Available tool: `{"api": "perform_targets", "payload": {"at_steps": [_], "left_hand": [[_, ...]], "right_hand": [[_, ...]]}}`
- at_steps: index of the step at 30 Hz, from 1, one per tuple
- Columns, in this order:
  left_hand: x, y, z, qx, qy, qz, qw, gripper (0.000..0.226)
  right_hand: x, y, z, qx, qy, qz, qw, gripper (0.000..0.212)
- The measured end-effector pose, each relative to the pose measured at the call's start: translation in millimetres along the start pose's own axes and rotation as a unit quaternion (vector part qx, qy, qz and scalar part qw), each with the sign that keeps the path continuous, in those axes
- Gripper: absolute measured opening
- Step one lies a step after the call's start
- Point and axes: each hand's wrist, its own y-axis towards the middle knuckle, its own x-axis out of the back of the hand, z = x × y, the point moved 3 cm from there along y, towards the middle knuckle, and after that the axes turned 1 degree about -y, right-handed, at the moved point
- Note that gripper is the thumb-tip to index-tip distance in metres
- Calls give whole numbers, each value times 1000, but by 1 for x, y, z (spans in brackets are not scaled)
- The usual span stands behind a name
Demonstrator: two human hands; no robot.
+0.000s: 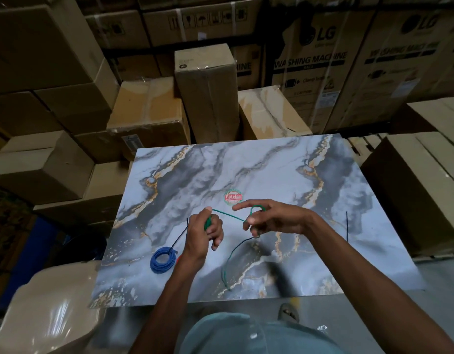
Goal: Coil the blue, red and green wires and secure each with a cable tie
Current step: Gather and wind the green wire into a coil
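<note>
Left hand: the left hand [200, 232] is raised over the board, back toward the camera, fingers curled round a small bundle of green wire [222, 269], thumb up on top.
Right hand: the right hand [266, 218] reaches in from the right at the same height, index finger stretched out toward the left, thumb and middle finger pinching the wire where it runs through.
Green wire: a taut strand spans hand to hand, a small loop arches over the right fingers, and the free length drops below the right hand and curves down across the board toward its near edge.
Blue wire: blue coil [162, 259] lies flat at the board's left side, just left of the left wrist, wound and cinched with a black cable tie [180, 238] whose tail sticks up and away.
Red wire: only a sliver of red [178, 259] shows beside the left forearm; the rest is hidden behind it.
Spare tie: a second black tie [346, 224] lies near the board's right edge, well apart from both hands.
Hard to tell: how many turns sit in the left fist, covered by fingers.
Surface: marble-patterned board [259, 169], grey with gold veins, a round red-and-green sticker [232, 197] just beyond the hands.
Room: cardboard boxes [208, 93] stacked all round, some printed for washing machines.
</note>
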Motion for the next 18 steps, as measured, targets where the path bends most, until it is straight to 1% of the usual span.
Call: {"api": "perform_targets", "payload": {"at_steps": [2,4,5,6,7,8,9,10,12,14,16,18], "left_hand": [[2,1,0,-13,-13,-19,1000,51],[4,2,1,-22,-18,-30,999,52],[4,1,1,-22,-18,-32,999,52],[4,1,1,-22,-17,-28,999,52],[3,-1,1,-21,-12,-20,1000,52],[1,-3,0,-21,-8,-9,1000,52],[-2,-4,-1,-23,-1,4,1000,52],[-6,-5,-1,-25,7,18,1000,52],[-12,-7,1,-28,37,51,998,55],[-18,-7,4,-28,86,83,992,56],[-23,-8,8,-21,144,106,984,57],[-27,-8,13,-16,196,127,972,58]], "right_hand": [[3,2,-5,4,18,-45,999,49],[4,3,-7,2,39,-108,993,38],[5,3,-8,2,39,-152,988,30],[7,4,-7,4,29,-210,977,25],[9,5,-6,6,12,-276,961,26],[11,6,-6,12,-5,-339,941,31],[13,8,-5,22,-19,-386,922,36],[12,9,-3,35,-36,-413,910,38],[7,10,5,60,-63,-418,904,34],[-3,9,15,61,-89,-373,922,30],[-12,8,22,27,-126,-313,941,30],[-17,10,27,3,-133,-273,953,29]]}}
